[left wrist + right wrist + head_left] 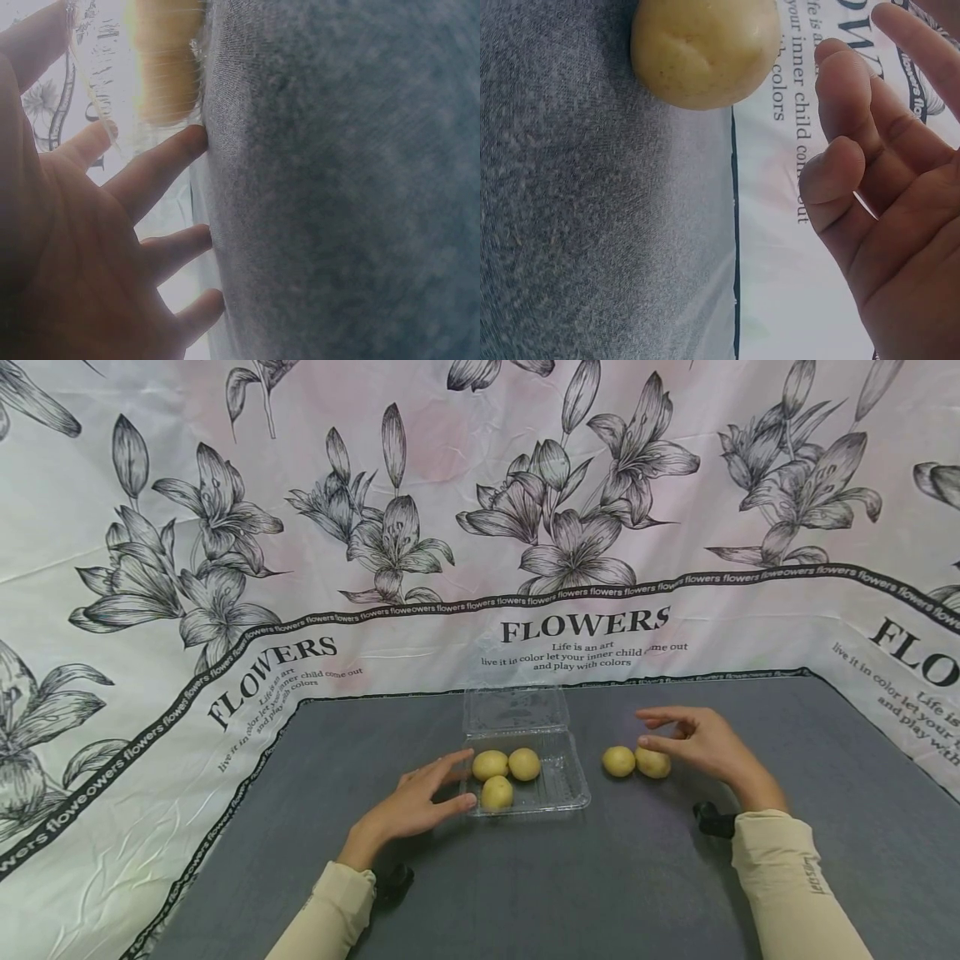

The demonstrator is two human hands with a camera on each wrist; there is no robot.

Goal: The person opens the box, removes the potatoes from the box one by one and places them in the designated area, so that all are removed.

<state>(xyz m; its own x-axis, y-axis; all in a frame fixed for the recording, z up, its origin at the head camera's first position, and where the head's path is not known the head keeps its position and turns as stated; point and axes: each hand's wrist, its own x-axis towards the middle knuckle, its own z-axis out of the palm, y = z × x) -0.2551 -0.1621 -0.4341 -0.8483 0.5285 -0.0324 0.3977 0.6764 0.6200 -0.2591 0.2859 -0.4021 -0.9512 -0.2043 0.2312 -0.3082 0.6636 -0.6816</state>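
Note:
A clear plastic clamshell box (558, 781) lies with its lid (516, 710) tipped back, and three potatoes (524, 764) sit inside on its left side. My left hand (422, 797) is at the box's left side, fingers spread, with fingertips right at the wall; in the left wrist view those fingers (161, 169) reach along the see-through side. To the right of the box, two more potatoes rest side by side on the grey cloth. Just over the right-hand potato (705, 49) hovers my right hand (701, 743), fingers loosely bent and nothing between them.
The left loose potato (618, 762) lies between the box and my right hand. Behind the grey tabletop (600, 885) hangs a white curtain (420, 568) printed with flowers and lettering, which also borders both sides. Dark straps with camera mounts (712, 820) sit at the wrists.

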